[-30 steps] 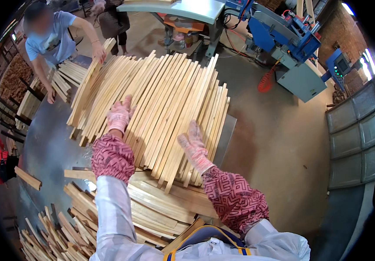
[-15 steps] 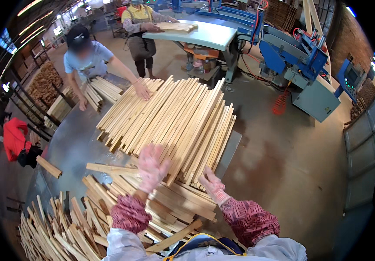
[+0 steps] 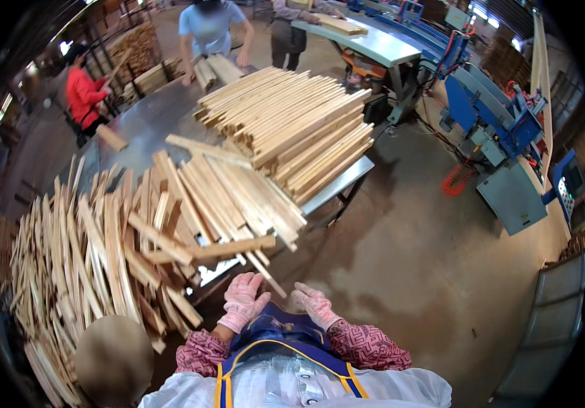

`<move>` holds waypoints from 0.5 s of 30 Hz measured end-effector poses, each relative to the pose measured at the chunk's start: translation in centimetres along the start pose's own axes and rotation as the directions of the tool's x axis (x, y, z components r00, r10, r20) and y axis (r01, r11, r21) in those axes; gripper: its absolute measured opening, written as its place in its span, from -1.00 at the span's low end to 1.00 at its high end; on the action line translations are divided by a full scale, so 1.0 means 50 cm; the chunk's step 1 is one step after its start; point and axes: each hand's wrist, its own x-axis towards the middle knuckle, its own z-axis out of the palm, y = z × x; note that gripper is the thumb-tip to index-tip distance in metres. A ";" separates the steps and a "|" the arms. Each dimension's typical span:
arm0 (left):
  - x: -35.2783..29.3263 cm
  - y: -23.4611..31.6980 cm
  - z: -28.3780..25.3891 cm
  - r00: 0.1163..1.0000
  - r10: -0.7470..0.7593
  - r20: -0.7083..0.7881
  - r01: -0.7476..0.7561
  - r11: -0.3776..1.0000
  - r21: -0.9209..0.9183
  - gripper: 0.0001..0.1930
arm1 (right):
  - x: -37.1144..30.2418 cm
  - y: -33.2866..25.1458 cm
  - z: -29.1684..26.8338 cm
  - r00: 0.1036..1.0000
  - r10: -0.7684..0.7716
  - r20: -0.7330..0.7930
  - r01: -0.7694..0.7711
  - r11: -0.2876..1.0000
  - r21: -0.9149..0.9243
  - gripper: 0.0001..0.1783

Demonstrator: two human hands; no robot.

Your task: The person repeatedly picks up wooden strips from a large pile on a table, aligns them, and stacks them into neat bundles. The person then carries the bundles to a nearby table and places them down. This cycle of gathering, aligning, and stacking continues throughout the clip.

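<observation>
My left hand (image 3: 243, 300), in a pink-and-white glove, is in front of my apron with its fingers stretched forward and its thumb apart. My right hand (image 3: 314, 304), gloved alike, is a little to the right with its fingers extended. Neither hand holds anything. Just beyond them, loose wooden boards (image 3: 238, 194) overhang the near table edge, and the end of one thin strip (image 3: 272, 279) points down between my hands. Farther off lies a layered stack of straight wooden strips (image 3: 286, 119), fairly even at its ends.
A large jumbled heap of wooden strips (image 3: 89, 258) fills the left. The metal table (image 3: 150, 119) carries the stack. Across it, a person in light blue (image 3: 211, 30) handles more strips. A person in red (image 3: 85, 92) stands at left. Blue machinery (image 3: 489, 102) is at right.
Both my hands have drawn back from the near end of the stack to my apron. The view has shifted, so the stack appears farther off. The light-blue person's hand has left the stack.
</observation>
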 end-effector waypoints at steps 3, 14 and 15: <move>-0.097 0.054 -0.009 0.985 0.083 0.152 -0.090 0.995 0.038 -0.37 | -0.086 0.057 -0.004 0.999 0.024 0.022 -0.025 0.999 0.040 -0.42; -0.431 0.055 -0.052 0.929 0.065 0.365 -0.072 0.997 0.004 -0.40 | -0.269 0.208 0.174 0.968 0.033 0.249 0.066 0.923 -0.380 -0.62; -0.473 0.032 -0.058 0.944 0.035 0.329 -0.037 0.999 0.002 -0.40 | -0.268 0.228 0.197 0.954 -0.014 0.300 0.166 0.858 -0.486 -0.65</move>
